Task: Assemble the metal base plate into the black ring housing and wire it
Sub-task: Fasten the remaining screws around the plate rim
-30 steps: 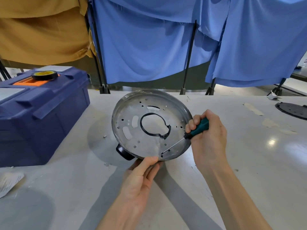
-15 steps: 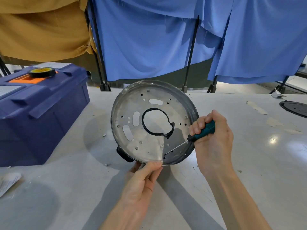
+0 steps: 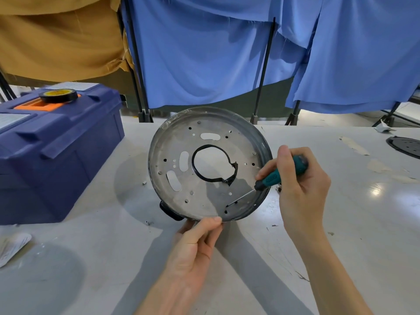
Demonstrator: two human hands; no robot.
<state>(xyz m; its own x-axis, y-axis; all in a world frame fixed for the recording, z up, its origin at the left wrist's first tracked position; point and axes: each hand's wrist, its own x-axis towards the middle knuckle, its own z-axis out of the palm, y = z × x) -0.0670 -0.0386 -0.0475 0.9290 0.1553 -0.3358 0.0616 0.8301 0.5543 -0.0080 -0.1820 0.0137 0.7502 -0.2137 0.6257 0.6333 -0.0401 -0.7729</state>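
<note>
Head view, downward, close over table

metal base plate | round, perforated, black-edged centre hole | tilted upright above table

Blue cloths hang from black stands at the far side, a mustard cloth far left (creased), behind a glossy white table.
</note>
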